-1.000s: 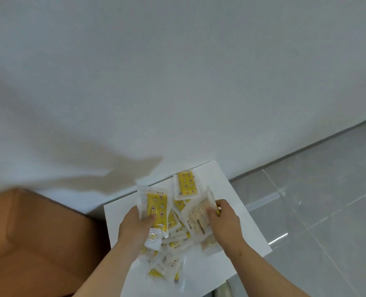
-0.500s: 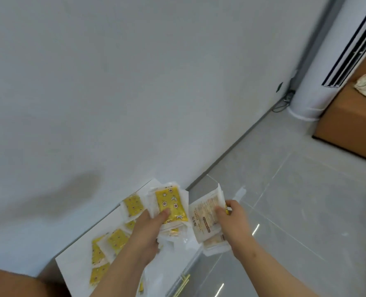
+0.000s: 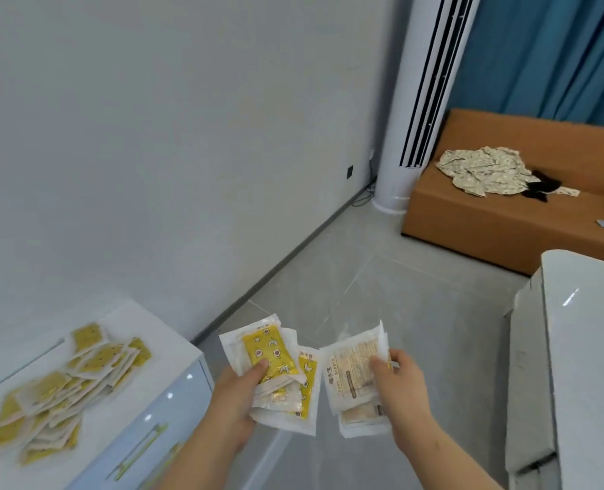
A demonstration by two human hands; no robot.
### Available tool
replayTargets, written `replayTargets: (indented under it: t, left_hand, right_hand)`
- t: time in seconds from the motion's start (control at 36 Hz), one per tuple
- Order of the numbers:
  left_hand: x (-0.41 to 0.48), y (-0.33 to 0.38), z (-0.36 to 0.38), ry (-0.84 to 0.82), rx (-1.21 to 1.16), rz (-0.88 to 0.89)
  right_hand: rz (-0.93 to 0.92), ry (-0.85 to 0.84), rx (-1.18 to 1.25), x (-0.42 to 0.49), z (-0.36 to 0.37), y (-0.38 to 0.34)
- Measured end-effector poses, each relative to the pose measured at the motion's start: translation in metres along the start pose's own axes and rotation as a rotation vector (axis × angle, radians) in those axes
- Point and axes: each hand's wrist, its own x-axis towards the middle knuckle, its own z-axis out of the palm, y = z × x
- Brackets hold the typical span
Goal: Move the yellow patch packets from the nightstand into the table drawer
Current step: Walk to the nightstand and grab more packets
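The left hand (image 3: 238, 394) grips a fanned stack of packets (image 3: 270, 351). Its thumb is pressed on the yellow face of the top one and its fingers are curled underneath. Just to the right of that thumb, the right hand (image 3: 404, 394) pinches a second bundle (image 3: 353, 373), printed backs facing up, with its thumb on top and its fingers behind. The two bundles nearly touch at their inner edges.

A second ago both hands were down in the heap on the nightstand (image 3: 166, 355). Half a second ago they were lifting away at its edge. Now they are clear of it and hold their packets over the grey floor (image 3: 382, 295).

The nightstand has slid to the left of the left hand's knuckles, and the pile of yellow packets (image 3: 64, 383) left on top of it lies well apart from the fingers. A yellow-green handle (image 3: 141, 450) shows on its front.

The view has swung right. A white unit (image 3: 583, 348) has come into view to the right of the right hand's fingers, near but not touching. Beyond the fingertips, the floor runs to a white tower air conditioner (image 3: 417, 100) against the wall. Next to it is an orange sofa (image 3: 488, 213) with a crumpled patterned cloth (image 3: 484, 171) on the seat. A blue curtain (image 3: 558, 47) hangs behind, farthest away.
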Motion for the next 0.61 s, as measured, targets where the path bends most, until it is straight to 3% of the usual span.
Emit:
replayTargets:
  t: [0.22,0.36,0.61]
  left_hand:
    - [-0.096,-0.062,0.070,0.039,0.005,0.005]
    - [-0.149,-0.097,0.097,0.048,-0.012,0.013]
    - [-0.246,-0.211,0.150,0.084,-0.054,-0.105]
  right_hand:
    - [0.024,0.067,0.052,-0.034,-0.121,0.034]
    - [0.011,0.018,0.049,-0.070,-0.177,0.056]
    - [0.052,-0.006,0.020,-0.142,-0.287,0.130]
